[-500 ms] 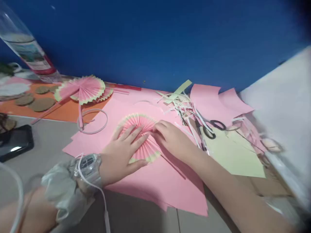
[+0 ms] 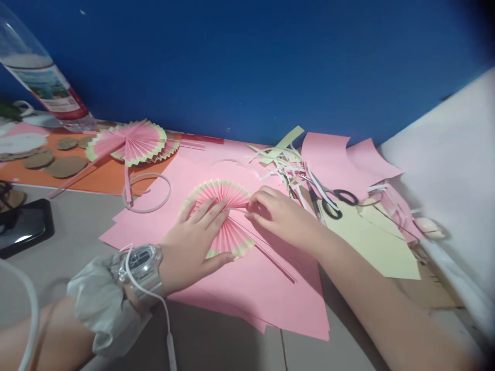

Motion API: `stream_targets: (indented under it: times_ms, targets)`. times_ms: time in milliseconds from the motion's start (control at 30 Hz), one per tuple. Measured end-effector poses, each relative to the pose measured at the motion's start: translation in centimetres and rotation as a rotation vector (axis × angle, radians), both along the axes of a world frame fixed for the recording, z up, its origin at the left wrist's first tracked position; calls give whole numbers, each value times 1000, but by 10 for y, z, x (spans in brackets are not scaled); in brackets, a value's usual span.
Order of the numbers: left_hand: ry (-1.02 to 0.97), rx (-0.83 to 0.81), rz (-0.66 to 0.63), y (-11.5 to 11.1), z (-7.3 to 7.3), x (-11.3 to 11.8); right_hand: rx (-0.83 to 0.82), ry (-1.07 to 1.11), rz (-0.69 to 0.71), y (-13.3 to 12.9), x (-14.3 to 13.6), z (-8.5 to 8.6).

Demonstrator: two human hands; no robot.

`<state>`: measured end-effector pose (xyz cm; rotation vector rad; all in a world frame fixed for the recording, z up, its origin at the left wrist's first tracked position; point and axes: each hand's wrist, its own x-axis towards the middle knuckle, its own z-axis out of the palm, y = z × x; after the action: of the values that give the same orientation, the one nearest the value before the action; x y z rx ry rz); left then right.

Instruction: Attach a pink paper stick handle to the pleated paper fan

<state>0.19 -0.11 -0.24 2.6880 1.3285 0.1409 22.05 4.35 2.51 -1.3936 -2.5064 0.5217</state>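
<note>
A single head-worn camera looks forward and down from close above, with the left hand point(image 2: 195, 245) and right hand point(image 2: 278, 216) mid-frame and a blue wall point(image 2: 232, 62) across the top.

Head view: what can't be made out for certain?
All in the head view:
- Paper fan: its left part is hidden under the left hand.
- Right hand: its bent fingers hide whether it grips the fan's pleats or only touches them.
- Bottle: its top is cut off by the picture's edge.
- Label: small print, unreadable.
- Phone: cut off by the left edge.
</note>
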Motion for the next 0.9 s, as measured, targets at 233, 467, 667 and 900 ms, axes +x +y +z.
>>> stream_targets:
  times_ms: [233,467,667,900]
  targets:
    - [-2,18,-8,1,-1,-1,-103,-20,-65,10,22,6]
    - [6,16,-5,0,0,0,-132,22,-124,12,22,-1]
    - [13,0,4,1,0,0,-148,-15,-112,15,30,5]
    - [2,-4,6,0,-2,-1,-271,3,-85,15,36,6]
